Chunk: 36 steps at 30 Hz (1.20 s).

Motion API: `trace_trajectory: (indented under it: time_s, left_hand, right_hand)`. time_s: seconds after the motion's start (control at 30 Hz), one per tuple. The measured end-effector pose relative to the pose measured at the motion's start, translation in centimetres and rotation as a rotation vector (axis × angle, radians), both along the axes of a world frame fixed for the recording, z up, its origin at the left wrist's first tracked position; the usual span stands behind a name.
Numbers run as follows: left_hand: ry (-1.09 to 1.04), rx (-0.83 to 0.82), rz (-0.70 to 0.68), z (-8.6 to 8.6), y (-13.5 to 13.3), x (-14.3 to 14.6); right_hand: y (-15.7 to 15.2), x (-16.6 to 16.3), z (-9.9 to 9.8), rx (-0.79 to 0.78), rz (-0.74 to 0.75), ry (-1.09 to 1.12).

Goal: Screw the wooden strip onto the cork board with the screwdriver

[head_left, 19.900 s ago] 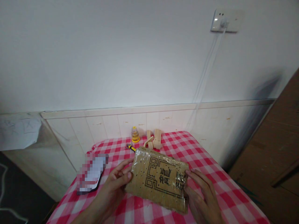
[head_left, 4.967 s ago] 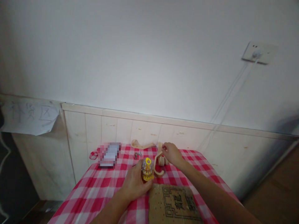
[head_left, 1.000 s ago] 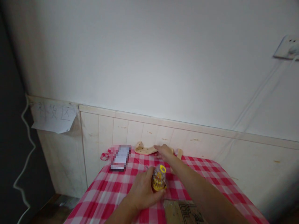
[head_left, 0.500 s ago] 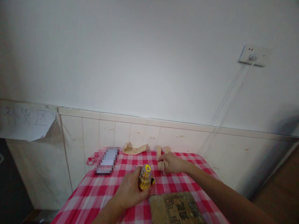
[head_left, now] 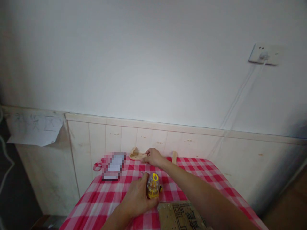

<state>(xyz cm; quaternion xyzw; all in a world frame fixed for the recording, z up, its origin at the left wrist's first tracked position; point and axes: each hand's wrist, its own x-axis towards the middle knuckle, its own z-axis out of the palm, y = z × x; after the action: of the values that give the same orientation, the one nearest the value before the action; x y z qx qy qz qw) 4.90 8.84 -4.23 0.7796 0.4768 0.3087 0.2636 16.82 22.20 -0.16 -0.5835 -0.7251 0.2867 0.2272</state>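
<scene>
My left hand (head_left: 135, 195) is closed around what looks like a screwdriver (head_left: 153, 188) with a clear and yellow handle and a yellow ring at its end. A thin metal tip shows past my fingers. Beyond it, my right hand (head_left: 154, 158) reaches to the back of the table, its fingers pinched on the right end of a curved pale wooden piece (head_left: 136, 156) with small holes. That piece lies against the wall panelling. A small black and yellow object (head_left: 161, 188), mostly hidden, sits just right of the handle.
A phone (head_left: 114, 166), pixelated, lies on the red checked tablecloth (head_left: 88, 198) at left. One wooden strip (head_left: 174, 157) stands by the wall. A printed brown board (head_left: 171, 215) lies in front, partly under my right forearm. A socket (head_left: 265, 54) with a cable is on the wall.
My right hand has moved left from the small wooden parts to the curved wooden piece. My left hand still grips the screwdriver. The view has shifted slightly.
</scene>
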Motion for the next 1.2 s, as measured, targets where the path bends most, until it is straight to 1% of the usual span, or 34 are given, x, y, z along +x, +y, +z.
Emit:
trace_trajectory:
  time_s: [0.13, 0.23, 0.33, 0.4, 0.47, 0.53, 0.6, 0.7, 0.8, 0.93, 1.1, 1.2]
  left_hand:
    - [0.006, 0.053, -0.007, -0.4, 0.1, -0.1]
    - [0.033, 0.058, -0.002, -0.5, 0.3, -0.2]
    - [0.058, 0.056, -0.010, -0.5, 0.4, -0.4]
    - [0.064, 0.065, -0.016, -0.5, 0.4, -0.4]
    - [0.061, 0.082, -0.017, -0.6, 0.5, -0.4]
    - [0.053, 0.091, -0.012, -0.6, 0.5, -0.4]
    - [0.047, 0.091, -0.009, -0.5, 0.4, -0.3]
    - [0.044, 0.083, -0.015, -0.1, 0.2, -0.3]
    - [0.052, 0.083, -0.012, 0.2, 0.1, -0.4]
    - [0.055, 0.087, 0.002, -0.1, 0.2, -0.3]
    - [0.034, 0.094, -0.021, -0.3, 0.3, -0.3]
    - [0.028, 0.098, -0.018, -0.3, 0.3, -0.4]
  right_hand:
    - [0.7, -4.6, -1.6, -0.059, 0.042, -0.008]
    - [1.3, -5.8, -1.5, -0.050, 0.064, -0.027]
    - [1.8, -4.1, -0.1, 0.019, 0.034, -0.067]
    - [1.9, -1.8, 0.9, 0.115, -0.025, -0.107]
    - [1.5, 0.5, 1.5, 0.202, -0.074, -0.156]
    - [0.9, 2.2, 1.4, 0.241, -0.080, -0.199]
    - [0.1, 3.1, 0.7, 0.255, -0.063, -0.225]
    - [-0.8, 3.2, -0.5, 0.271, -0.041, -0.242]
    - [-1.2, 2.8, -1.2, 0.287, -0.042, -0.245]
    - [-1.4, 2.7, -1.6, 0.311, -0.054, -0.243]
    - [-1.2, 2.5, -2.1, 0.335, -0.064, -0.244]
    - [-1.2, 2.7, -2.0, 0.345, -0.085, -0.244]
